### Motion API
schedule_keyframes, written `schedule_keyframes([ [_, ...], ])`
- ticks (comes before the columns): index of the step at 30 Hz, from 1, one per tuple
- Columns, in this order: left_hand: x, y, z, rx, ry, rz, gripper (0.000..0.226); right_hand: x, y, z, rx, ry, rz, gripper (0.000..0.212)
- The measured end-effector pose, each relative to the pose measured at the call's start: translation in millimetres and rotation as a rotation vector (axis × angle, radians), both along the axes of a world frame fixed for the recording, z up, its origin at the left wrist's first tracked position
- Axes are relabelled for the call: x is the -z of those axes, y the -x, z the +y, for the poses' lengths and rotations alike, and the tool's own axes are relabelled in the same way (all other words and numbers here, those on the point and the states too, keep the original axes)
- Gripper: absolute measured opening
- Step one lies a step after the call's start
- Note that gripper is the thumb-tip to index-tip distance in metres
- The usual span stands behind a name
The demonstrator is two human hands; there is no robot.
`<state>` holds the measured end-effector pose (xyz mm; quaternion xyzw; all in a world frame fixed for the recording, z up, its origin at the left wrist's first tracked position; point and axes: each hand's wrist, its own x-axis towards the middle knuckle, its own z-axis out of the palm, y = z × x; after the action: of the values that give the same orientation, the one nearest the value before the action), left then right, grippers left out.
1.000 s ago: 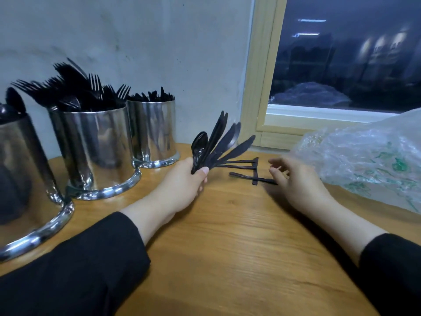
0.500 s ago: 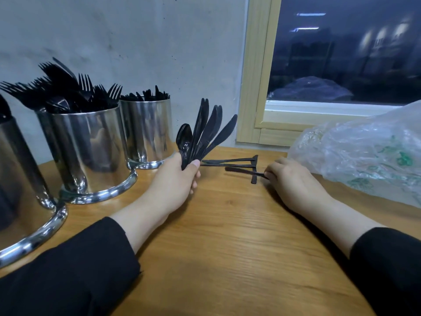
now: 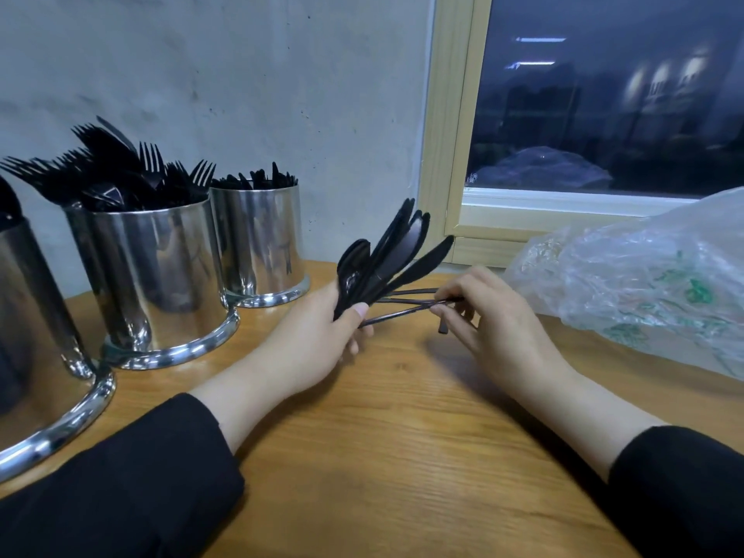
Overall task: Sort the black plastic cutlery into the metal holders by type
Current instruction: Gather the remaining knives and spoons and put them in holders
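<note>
My left hand [image 3: 318, 336] grips a fanned bunch of black knives and a spoon [image 3: 390, 263], blades pointing up and right. My right hand [image 3: 495, 320] pinches the end of a loose black cutlery piece [image 3: 402, 313], lifted just off the wooden table [image 3: 402, 457], its other end near my left fingers. More loose pieces [image 3: 414, 292] lie behind it. Three metal holders stand at the left: a near one [image 3: 36, 336] at the frame edge, a middle one [image 3: 161, 275] full of forks, a far one [image 3: 261, 243] with dark cutlery tips showing.
A crumpled clear plastic bag [image 3: 644, 283] lies at the right on the table, below the window frame [image 3: 447, 155]. A grey wall stands behind the holders. Black sleeves cover both forearms.
My right hand has closed on a loose piece and lifted it toward my left hand. The left hand still holds its bunch, shifted slightly right.
</note>
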<state>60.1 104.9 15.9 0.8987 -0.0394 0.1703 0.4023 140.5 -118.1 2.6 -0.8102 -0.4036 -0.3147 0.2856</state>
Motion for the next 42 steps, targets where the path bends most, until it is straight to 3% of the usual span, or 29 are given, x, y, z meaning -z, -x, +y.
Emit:
schedule_keyframes([
  [3,1.4,0.3,-0.6,0.093,0.087,0.067,0.017,-6.3,1.6,1.6,0.003,-0.106,0.059,0.012],
  [8,4.7,-1.5,0.4,0.083,0.199,0.135,0.028,-9.1,-1.6,10.5,-0.035,-0.368,0.447,0.019],
  [14,6.1,-4.5,4.8,0.100,0.211,0.169,0.024,-12.3,-9.9,24.6,-0.045,-0.371,0.499,0.021],
  [19,5.5,-9.1,11.3,0.040,0.384,0.159,0.022,-10.3,-26.4,40.8,-0.067,-0.457,0.524,0.051],
  [21,5.8,-11.8,13.5,-0.028,0.450,0.121,0.023,-6.5,-42.7,42.7,0.053,-0.362,0.494,0.047],
  [24,8.5,-15.7,17.1,-0.120,0.503,0.064,0.026,3.7,-68.2,41.7,0.259,0.039,0.387,0.035],
  [28,10.7,-17.8,18.4,-0.170,0.582,0.044,0.022,9.3,-86.2,52.2,0.294,0.373,0.364,0.048],
  [31,11.8,-19.0,18.2,-0.172,0.579,0.043,0.021,10.0,-95.3,61.3,0.301,0.509,0.376,0.034],
  [37,12.5,-20.6,17.7,-0.174,0.585,0.031,0.022,10.3,-99.6,65.4,0.265,0.521,0.261,0.017],
  [42,11.3,-18.6,17.9,-0.189,0.572,0.031,0.026,8.4,-86.0,68.1,0.225,0.551,0.225,0.017],
])
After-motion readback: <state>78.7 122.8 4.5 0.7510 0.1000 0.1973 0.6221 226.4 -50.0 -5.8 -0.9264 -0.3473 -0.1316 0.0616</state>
